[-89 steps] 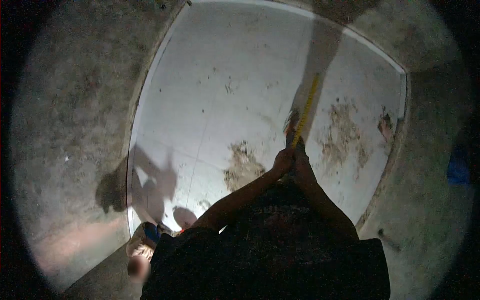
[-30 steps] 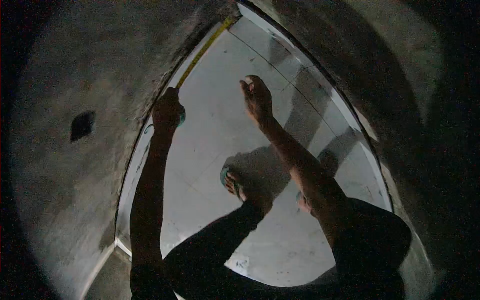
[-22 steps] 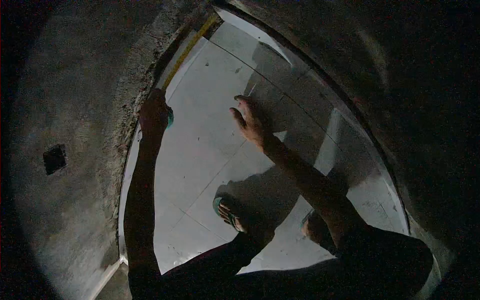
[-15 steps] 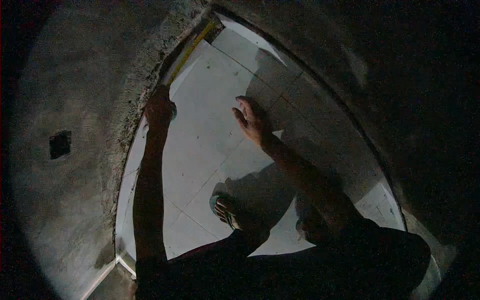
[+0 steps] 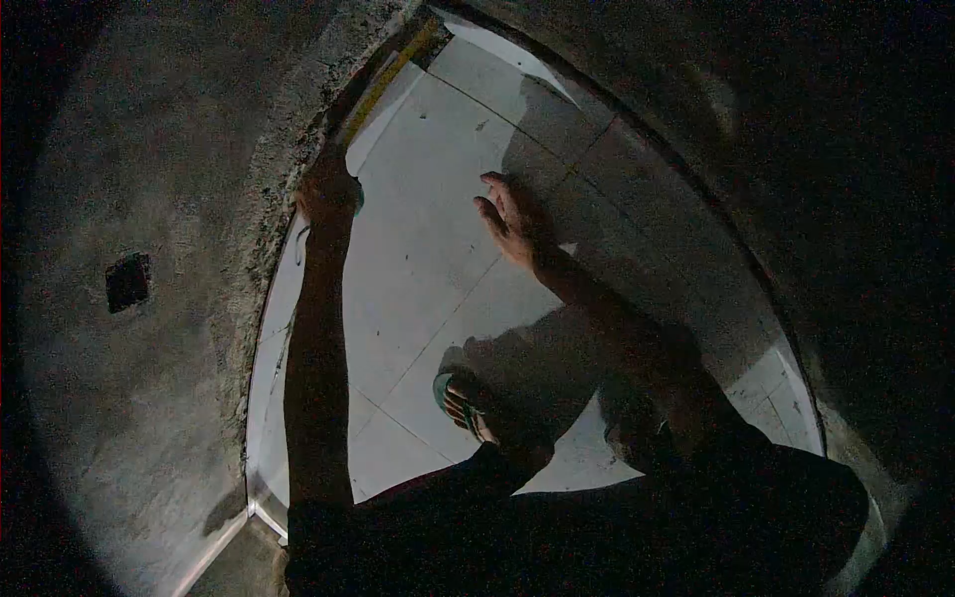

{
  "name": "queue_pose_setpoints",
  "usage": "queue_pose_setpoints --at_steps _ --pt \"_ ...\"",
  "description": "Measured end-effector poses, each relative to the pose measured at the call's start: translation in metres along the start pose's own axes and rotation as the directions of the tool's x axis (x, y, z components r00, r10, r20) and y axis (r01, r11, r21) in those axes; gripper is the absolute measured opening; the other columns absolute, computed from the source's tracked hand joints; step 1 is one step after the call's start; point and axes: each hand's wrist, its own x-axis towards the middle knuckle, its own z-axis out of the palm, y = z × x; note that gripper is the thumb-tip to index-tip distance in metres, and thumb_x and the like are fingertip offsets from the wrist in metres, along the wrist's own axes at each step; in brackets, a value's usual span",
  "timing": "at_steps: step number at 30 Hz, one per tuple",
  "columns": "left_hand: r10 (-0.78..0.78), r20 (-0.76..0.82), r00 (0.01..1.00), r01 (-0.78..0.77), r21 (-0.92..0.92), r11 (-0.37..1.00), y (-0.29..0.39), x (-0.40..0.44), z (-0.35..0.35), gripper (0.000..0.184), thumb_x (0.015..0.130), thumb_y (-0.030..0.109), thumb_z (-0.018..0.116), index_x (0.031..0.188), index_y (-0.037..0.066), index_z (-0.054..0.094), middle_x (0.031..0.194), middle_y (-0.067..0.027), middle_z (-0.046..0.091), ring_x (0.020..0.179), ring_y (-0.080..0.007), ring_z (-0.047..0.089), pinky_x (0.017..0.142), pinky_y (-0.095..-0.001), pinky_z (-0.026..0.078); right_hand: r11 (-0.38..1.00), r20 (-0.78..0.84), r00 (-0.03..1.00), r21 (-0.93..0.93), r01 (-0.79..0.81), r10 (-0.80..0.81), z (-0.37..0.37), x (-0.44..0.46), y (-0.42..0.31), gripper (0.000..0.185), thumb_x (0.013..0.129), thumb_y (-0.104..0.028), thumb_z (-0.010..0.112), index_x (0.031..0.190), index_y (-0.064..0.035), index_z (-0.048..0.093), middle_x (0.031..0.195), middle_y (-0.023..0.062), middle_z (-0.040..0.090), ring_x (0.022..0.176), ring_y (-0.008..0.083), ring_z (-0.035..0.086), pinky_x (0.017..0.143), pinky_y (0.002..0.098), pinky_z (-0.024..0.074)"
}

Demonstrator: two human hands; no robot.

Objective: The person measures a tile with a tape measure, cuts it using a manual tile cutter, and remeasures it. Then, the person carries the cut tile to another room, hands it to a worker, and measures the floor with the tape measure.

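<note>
My left hand (image 5: pixel 326 189) is closed round a tape measure at the foot of the left wall. The yellow blade (image 5: pixel 388 85) runs from that hand along the wall base to the far corner. Most of the case is hidden by my fingers; a small greenish edge shows at their right side. My right hand (image 5: pixel 512 219) hovers over the pale floor tiles (image 5: pixel 428 249), its fingers partly spread and nothing in them. Whether it touches the floor I cannot tell.
Rough grey plaster walls (image 5: pixel 189 388) rise on both sides. A dark square wall opening (image 5: pixel 127 283) is at the left. My sandalled foot (image 5: pixel 463 406) rests on the tiles, below my right hand. White strips line the wall bases, and shadows darken the right half of the floor.
The view has shifted slightly. My left hand sits a little nearer the far corner, and the tape blade shows a broader face. My right hand keeps about the same pose.
</note>
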Motion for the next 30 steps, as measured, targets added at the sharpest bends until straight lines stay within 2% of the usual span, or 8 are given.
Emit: queue_pose_setpoints --at_steps 1,3,9,14,16,26,28,30 --pt "-0.079 0.027 0.997 0.081 -0.105 0.991 0.008 -0.001 -0.004 0.027 0.081 0.022 0.059 0.106 0.01 0.062 0.096 -0.0204 0.064 0.083 -0.0331 0.065 0.066 -0.0453 0.052 1.0 0.008 1.0 0.011 -0.005 0.005 0.002 0.001 0.002 0.041 0.093 -0.035 0.053 0.12 -0.0037 0.051 0.092 0.0109 0.058 0.074 0.0224 0.06 0.067 0.0357 0.0489" --pt "0.041 0.041 0.998 -0.052 0.316 0.947 0.031 -0.006 -0.024 0.029 0.084 0.027 0.056 0.108 0.012 0.062 0.093 -0.0192 0.065 0.078 -0.0342 0.065 0.063 -0.0458 0.052 1.0 0.017 1.0 0.025 -0.018 0.017 0.003 0.001 0.004 0.041 0.093 -0.035 0.053 0.12 -0.0038 0.051 0.093 0.0111 0.059 0.076 0.0228 0.061 0.068 0.0357 0.0493" --pt "0.157 -0.129 0.979 -0.121 0.25 0.961 0.026 -0.006 -0.015 0.024 0.088 0.028 0.052 0.104 0.013 0.063 0.082 -0.0161 0.066 0.074 -0.0335 0.065 0.059 -0.0469 0.052 0.998 -0.052 0.998 0.031 0.047 -0.046 0.002 0.002 0.0 0.038 0.093 -0.031 0.056 0.12 -0.0051 0.051 0.096 0.0133 0.06 0.078 0.023 0.063 0.07 0.0361 0.0509" --pt "0.097 -0.049 0.994 -0.087 0.174 0.981 -0.039 0.007 0.026 0.024 0.088 0.028 0.052 0.107 0.017 0.062 0.086 -0.0155 0.066 0.072 -0.0334 0.065 0.062 -0.0469 0.053 0.988 -0.162 0.976 0.017 0.153 -0.149 0.012 0.002 0.009 0.036 0.093 -0.03 0.056 0.118 -0.0055 0.051 0.092 0.0127 0.061 0.074 0.0225 0.063 0.066 0.0351 0.0513" --pt "0.041 0.008 0.999 -0.04 0.448 0.893 0.007 -0.003 -0.006 0.026 0.09 0.033 0.05 0.109 0.018 0.061 0.088 -0.0152 0.066 0.074 -0.0326 0.065 0.063 -0.0473 0.053 0.994 -0.114 0.988 0.017 0.11 -0.107 0.003 0.003 -0.001 0.036 0.093 -0.03 0.056 0.118 -0.0053 0.051 0.092 0.0132 0.06 0.076 0.023 0.062 0.067 0.0352 0.0512" --pt "-0.101 0.018 0.995 0.093 0.266 0.959 0.026 -0.001 -0.02 0.033 0.094 0.038 0.043 0.111 0.016 0.06 0.088 -0.019 0.066 0.079 -0.0389 0.064 0.064 -0.0498 0.05 0.998 -0.031 0.999 0.052 0.018 -0.016 0.003 0.003 0.0 0.036 0.092 -0.031 0.056 0.114 -0.0036 0.054 0.096 0.0162 0.059 0.082 0.026 0.062 0.066 0.036 0.0515" --pt "0.063 -0.057 0.996 -0.044 0.288 0.957 0.017 -0.002 -0.015 0.032 0.094 0.038 0.044 0.11 0.015 0.061 0.087 -0.019 0.066 0.079 -0.0374 0.065 0.064 -0.0502 0.05 0.999 -0.037 0.999 0.035 0.034 -0.033 0.002 0.003 -0.001 0.036 0.092 -0.031 0.056 0.115 -0.0036 0.053 0.097 0.0161 0.059 0.083 0.0265 0.062 0.067 0.036 0.0515" --pt "0.04 -0.05 0.998 -0.022 0.322 0.947 0.029 -0.002 -0.019 0.031 0.093 0.037 0.045 0.11 0.016 0.061 0.088 -0.0179 0.066 0.079 -0.0366 0.065 0.064 -0.0497 0.051 0.998 -0.043 0.998 0.018 0.053 -0.052 0.005 0.004 0.003 0.037 0.092 -0.031 0.056 0.116 -0.0036 0.052 0.098 0.016 0.058 0.084 0.0271 0.062 0.067 0.036 0.0516"
